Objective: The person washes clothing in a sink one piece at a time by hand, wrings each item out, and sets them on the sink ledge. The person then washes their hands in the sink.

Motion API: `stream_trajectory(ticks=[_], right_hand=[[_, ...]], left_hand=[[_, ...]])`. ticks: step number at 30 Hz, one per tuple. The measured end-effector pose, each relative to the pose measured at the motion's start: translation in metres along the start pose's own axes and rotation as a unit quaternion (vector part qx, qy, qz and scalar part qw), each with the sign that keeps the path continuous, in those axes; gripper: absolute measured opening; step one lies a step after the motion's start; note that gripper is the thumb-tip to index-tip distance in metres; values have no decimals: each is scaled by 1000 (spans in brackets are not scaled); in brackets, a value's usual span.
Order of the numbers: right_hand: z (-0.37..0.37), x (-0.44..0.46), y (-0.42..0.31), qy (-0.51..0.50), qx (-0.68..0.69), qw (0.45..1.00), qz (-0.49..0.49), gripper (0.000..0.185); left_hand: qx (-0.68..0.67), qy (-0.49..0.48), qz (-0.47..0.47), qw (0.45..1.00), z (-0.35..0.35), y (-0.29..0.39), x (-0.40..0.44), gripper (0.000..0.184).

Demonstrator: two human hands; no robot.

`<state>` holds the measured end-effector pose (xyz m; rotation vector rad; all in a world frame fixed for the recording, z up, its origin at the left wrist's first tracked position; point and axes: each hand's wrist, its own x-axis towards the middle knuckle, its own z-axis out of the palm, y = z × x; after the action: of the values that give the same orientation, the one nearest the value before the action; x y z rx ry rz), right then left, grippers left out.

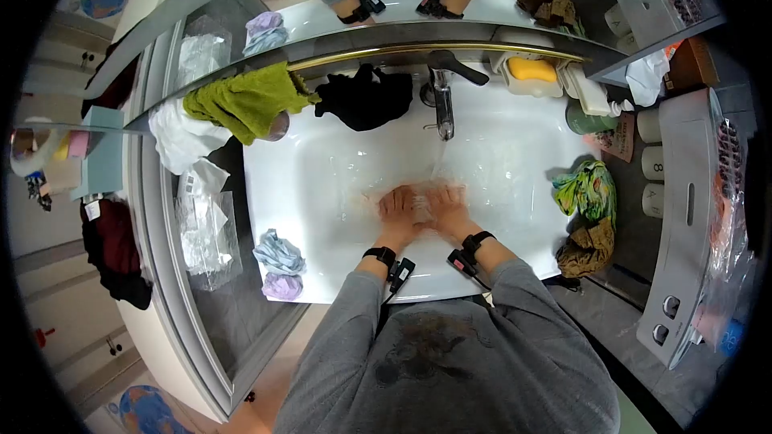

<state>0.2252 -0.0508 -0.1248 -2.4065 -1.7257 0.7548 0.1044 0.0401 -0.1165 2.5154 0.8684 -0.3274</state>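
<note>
Both hands are low in the white sink (330,225), in water under the tap (444,100). My left hand (400,213) lies palm down with its fingers spread, near the basin's middle. Beside it, close to touching, my right hand (449,207) is also palm down with its fingers apart. A thin stream falls from the tap just above the right hand. Something pale shows between the hands; I cannot make out whether it is cloth or foam. Each wrist wears a black strap with a small device.
A black cloth (366,98) and a green towel (245,103) lie along the back left. Blue and purple cloths (279,253) rest at the left rim, patterned and brown cloths (587,249) at the right. Yellow soap (531,70) sits behind the basin; a mirror stands above.
</note>
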Motion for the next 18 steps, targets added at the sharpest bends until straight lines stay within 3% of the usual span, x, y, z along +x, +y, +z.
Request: stream_trajectory(ticks=[1,3,4,5,7,8,10,12,13,14,16,18], right_hand=[[6,0,2,18,-33,999,32,77],[11,4,5,68,-36,996,35,71],[13,7,6,118,-38,992,37,66],[14,12,10,118,-39,992,37,66],[22,26,16,81,-9,995,51,43],[18,28,12,86,-6,995,50,43],[-1,27,5,23,243,964,102,22],[-36,18,-13,24,288,956,49,23],[-53,11,-22,18,334,943,-5,25],[-68,5,-29,20,329,944,-12,25],[-82,-9,-32,16,440,897,-34,24],[-89,-25,-18,19,475,880,-12,28]], left_hand=[[-2,-4,0,1000,18,-7,4,76],[168,118,28,978,58,-25,17,78],[168,116,27,979,61,-25,19,78],[156,93,6,983,62,-25,26,79],[149,70,-16,986,41,-20,30,79],[95,42,4,995,3,-9,23,76],[36,14,23,999,-26,2,17,72],[-121,51,124,984,-36,3,13,64],[-121,54,124,983,-35,0,14,64],[-170,34,121,977,-34,-5,15,63],[-218,10,119,969,-40,-13,14,61],[-200,-89,98,971,-57,-19,4,55]])
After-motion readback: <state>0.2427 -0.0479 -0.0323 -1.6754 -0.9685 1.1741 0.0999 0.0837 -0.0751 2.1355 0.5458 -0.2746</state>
